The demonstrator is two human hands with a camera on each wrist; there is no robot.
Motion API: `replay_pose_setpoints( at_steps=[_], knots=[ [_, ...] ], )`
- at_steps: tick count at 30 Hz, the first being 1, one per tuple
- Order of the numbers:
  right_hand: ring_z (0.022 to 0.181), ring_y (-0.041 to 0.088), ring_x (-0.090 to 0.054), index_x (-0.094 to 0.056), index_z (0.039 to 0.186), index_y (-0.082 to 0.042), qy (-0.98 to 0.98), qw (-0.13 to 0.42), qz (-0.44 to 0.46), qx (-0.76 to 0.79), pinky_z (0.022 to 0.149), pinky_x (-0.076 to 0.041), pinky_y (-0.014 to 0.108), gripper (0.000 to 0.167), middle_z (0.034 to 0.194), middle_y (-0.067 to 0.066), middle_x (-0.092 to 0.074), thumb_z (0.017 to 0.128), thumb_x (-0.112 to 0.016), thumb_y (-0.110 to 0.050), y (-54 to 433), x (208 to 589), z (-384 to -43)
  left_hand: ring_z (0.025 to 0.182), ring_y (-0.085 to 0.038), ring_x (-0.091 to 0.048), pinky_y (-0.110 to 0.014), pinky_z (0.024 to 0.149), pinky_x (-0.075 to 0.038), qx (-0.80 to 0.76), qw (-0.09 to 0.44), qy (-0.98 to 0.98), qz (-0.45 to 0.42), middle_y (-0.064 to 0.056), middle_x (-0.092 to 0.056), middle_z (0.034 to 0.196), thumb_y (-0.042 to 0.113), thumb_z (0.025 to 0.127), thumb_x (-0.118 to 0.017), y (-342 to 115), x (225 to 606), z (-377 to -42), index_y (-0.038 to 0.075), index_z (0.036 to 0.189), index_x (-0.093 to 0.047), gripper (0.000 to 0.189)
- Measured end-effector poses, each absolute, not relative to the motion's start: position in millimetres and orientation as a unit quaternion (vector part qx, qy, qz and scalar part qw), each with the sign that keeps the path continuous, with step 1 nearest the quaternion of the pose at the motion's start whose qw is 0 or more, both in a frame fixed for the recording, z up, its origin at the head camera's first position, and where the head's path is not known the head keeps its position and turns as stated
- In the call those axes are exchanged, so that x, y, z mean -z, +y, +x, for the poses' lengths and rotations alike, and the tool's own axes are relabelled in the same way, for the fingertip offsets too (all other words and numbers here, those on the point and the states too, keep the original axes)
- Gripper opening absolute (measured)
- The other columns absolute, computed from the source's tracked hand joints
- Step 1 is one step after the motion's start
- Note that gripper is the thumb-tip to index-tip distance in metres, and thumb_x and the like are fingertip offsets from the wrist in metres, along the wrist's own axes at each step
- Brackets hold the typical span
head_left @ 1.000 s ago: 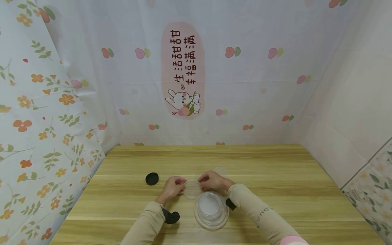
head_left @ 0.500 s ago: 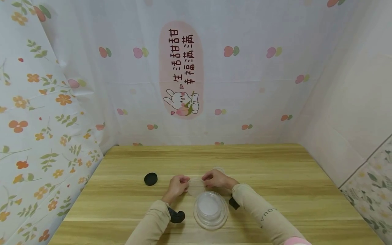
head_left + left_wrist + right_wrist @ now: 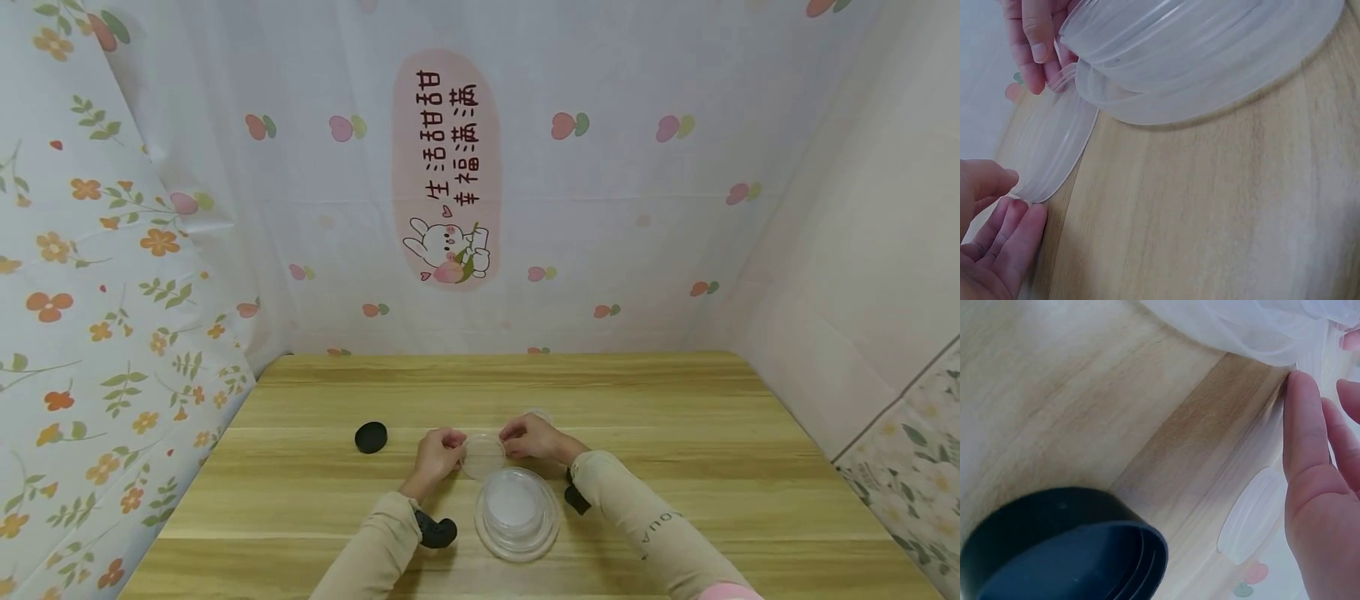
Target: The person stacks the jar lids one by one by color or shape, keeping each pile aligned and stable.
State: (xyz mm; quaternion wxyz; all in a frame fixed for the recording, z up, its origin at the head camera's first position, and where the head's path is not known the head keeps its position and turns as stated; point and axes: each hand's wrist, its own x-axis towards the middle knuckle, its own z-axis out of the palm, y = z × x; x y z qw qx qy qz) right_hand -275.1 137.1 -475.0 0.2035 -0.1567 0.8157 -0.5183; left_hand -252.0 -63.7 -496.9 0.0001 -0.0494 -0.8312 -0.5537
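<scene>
Between my two hands lies a clear round plastic lid (image 3: pixel 482 458), just beyond a stack of larger clear round lids (image 3: pixel 517 542). My left hand (image 3: pixel 438 454) pinches its left edge; in the left wrist view the thumb is above the lid's rim (image 3: pixel 1054 156) and the fingers below. At the opposite edge my right hand (image 3: pixel 534 437) holds the rim with its fingertips. The right wrist view shows the right forefinger stretched out low along the table, beside the stack (image 3: pixel 1229 325).
A black round lid (image 3: pixel 371 437) sits to the left on the wooden table (image 3: pixel 660 400). Behind my right hand is a small clear lid (image 3: pixel 538 413). The right wrist view has a black cap (image 3: pixel 1060 506) with its hollow side showing, nearer me. Patterned cloth (image 3: pixel 600 208) hangs behind the table.
Both hands have shifted slightly to the right together with the clear lid, which lies a little farther from me than a second ago. The stack has stayed in place.
</scene>
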Motion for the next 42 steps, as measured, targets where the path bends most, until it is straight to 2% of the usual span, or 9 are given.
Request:
replay_pose_setpoints(
  at_steps=[11,22,29,37,42],
  knots=[
    [0.067,0.017,-0.062,-0.055,0.098,0.018,0.812,0.208,-0.15,0.524,0.062,-0.052,0.028,0.02,0.08,0.018,-0.062,0.083,-0.053,0.006,135,477,-275,0.064,-0.012,-0.055,-0.026,0.052,-0.051,0.579,-0.016,-0.815,-0.022,-0.011,-0.057,0.075,-0.006,0.075,-0.058,-66,496,-251,-0.011,0.09,-0.061,0.017],
    [0.069,0.016,-0.06,-0.057,0.101,0.013,0.825,0.203,-0.144,0.508,0.064,-0.052,0.03,0.02,0.085,0.015,-0.059,0.084,-0.053,0.003,138,464,-279,0.064,-0.015,-0.055,-0.027,0.051,-0.05,0.589,-0.029,-0.808,0.0,-0.011,-0.058,0.079,-0.008,0.074,-0.055,-60,485,-256,-0.009,0.091,-0.062,0.018],
    [0.065,0.017,-0.058,-0.057,0.094,0.013,0.833,0.157,-0.148,0.51,0.064,-0.052,0.037,0.015,0.073,0.008,-0.056,0.083,-0.054,0.004,139,455,-282,0.062,-0.016,-0.055,-0.028,0.054,-0.05,0.591,-0.031,-0.806,-0.026,-0.013,-0.057,0.082,-0.007,0.076,-0.054,-57,469,-259,-0.01,0.094,-0.06,0.019],
    [0.066,0.023,-0.057,-0.057,0.088,0.007,0.842,0.123,-0.104,0.514,0.063,-0.052,0.037,0.008,0.074,0.008,-0.053,0.082,-0.058,0.002,137,449,-279,0.066,-0.015,-0.055,-0.031,0.058,-0.052,0.609,-0.038,-0.79,-0.053,-0.014,-0.055,0.083,-0.008,0.074,-0.053,-52,460,-258,-0.01,0.096,-0.06,0.023],
    [0.063,0.019,-0.054,-0.058,0.086,0.005,0.848,0.113,-0.108,0.507,0.06,-0.052,0.038,0.006,0.072,0.007,-0.052,0.081,-0.058,0.002,142,446,-278,0.065,-0.014,-0.055,-0.034,0.059,-0.052,0.616,-0.053,-0.783,-0.066,-0.014,-0.054,0.082,-0.008,0.074,-0.052,-47,457,-258,-0.011,0.096,-0.06,0.024]
  ],
)
